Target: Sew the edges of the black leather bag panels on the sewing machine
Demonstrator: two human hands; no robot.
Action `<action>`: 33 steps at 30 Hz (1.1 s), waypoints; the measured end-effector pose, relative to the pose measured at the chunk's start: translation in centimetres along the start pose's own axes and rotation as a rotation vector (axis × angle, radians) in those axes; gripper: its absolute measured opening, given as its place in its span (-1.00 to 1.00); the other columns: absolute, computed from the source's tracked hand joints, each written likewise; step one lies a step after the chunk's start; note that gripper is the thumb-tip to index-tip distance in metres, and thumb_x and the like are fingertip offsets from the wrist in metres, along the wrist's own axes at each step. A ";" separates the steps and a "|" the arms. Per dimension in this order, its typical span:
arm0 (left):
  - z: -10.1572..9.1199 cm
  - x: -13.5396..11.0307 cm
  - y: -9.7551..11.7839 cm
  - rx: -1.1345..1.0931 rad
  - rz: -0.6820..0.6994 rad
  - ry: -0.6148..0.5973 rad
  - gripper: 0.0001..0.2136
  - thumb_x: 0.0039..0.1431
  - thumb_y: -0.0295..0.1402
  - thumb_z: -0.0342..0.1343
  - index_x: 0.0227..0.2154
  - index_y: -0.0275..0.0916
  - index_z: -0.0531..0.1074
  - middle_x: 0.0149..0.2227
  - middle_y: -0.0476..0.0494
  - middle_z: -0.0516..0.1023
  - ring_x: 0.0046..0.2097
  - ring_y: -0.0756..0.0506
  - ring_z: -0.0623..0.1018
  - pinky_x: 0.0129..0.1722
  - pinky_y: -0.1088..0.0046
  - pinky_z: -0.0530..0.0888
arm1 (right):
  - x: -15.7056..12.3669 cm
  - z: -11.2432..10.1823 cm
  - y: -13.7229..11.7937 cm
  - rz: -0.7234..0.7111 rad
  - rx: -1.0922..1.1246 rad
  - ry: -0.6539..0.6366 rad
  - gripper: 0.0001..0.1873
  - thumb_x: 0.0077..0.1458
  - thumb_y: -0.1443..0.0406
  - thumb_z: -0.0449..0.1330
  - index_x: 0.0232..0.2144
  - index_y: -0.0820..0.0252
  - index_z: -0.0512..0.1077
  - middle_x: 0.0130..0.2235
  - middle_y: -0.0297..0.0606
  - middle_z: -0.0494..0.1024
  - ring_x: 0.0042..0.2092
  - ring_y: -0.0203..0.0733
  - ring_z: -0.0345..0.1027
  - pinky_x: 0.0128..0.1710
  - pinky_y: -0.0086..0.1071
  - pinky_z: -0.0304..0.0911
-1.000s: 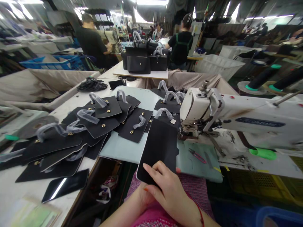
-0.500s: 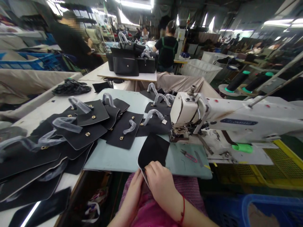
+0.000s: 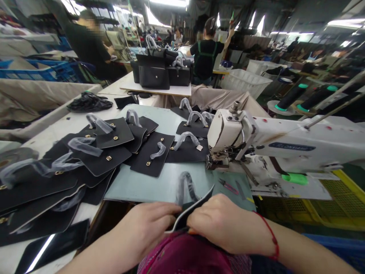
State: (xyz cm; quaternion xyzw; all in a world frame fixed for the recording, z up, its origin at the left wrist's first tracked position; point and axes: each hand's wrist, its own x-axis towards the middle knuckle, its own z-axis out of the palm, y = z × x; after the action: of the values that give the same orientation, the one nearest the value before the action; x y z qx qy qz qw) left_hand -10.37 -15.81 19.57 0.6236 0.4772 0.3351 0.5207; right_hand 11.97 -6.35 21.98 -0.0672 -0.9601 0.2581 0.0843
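At the desk edge, above the lap, the left hand (image 3: 145,224) and right hand (image 3: 225,222) are both closed on a black bag panel (image 3: 196,203), their fingers curled over it from either side. The panel is bowed or folded, with its pale edge turned upward. A handle in clear wrap (image 3: 184,186) rises from the panel just ahead of the hands. The work in hand is judged to be shaping this handled panel by hand, away from the machine. A lockstitch sewing machine head (image 3: 230,131) stands ahead and to the right, its presser foot (image 3: 216,160) apart from the panel. A pale green cutting board (image 3: 154,186) lies in front, with pink-handled snips (image 3: 228,186) at its right end. Two handled panels (image 3: 188,150) lie close to the presser foot, partly in the way. Stacked panels with gold clasps (image 3: 108,158) cover the left of the desk (image 3: 59,127). Finished black handbags (image 3: 154,78) stand on a farther desk.
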 end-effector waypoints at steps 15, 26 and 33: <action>-0.3 -2.0 -2.6 0.249 0.006 0.317 -0.74 0.16 -0.14 0.10 -0.49 -0.15 0.57 -0.46 -0.08 0.59 -0.41 -0.09 0.52 -0.33 0.53 0.50 | -8.1 2.7 4.9 0.638 0.824 0.596 -0.53 0.30 0.00 -0.05 -0.14 0.18 0.49 -0.16 -0.19 0.56 -0.14 -0.19 0.43 -0.12 -0.35 0.32; -0.2 2.0 -6.5 -0.554 -0.446 0.418 -0.62 0.02 -0.11 0.28 -0.18 -0.27 0.49 -0.43 -0.09 0.56 -0.43 -0.07 0.51 -0.44 0.50 0.43 | -2.5 6.4 9.0 0.448 0.573 0.279 -0.68 0.24 0.14 0.12 -0.25 0.28 0.53 -0.27 -0.20 0.56 -0.21 -0.19 0.40 -0.18 -0.37 0.25; -0.5 1.9 -7.4 -0.327 -0.209 0.575 -0.70 -0.03 -0.25 0.33 -0.25 -0.16 0.40 -0.45 0.08 0.46 -0.49 0.05 0.41 -0.49 0.62 0.34 | -3.3 7.3 9.1 0.525 0.666 0.372 -0.67 0.25 0.12 0.12 -0.19 0.24 0.55 -0.19 -0.21 0.60 -0.17 -0.20 0.45 -0.16 -0.42 0.27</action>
State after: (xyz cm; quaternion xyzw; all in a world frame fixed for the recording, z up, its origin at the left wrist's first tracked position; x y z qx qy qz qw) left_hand -12.00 -13.85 12.38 0.3598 0.6056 0.5141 0.4894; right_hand 14.50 -2.64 10.75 -0.3224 -0.7441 0.5484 0.2039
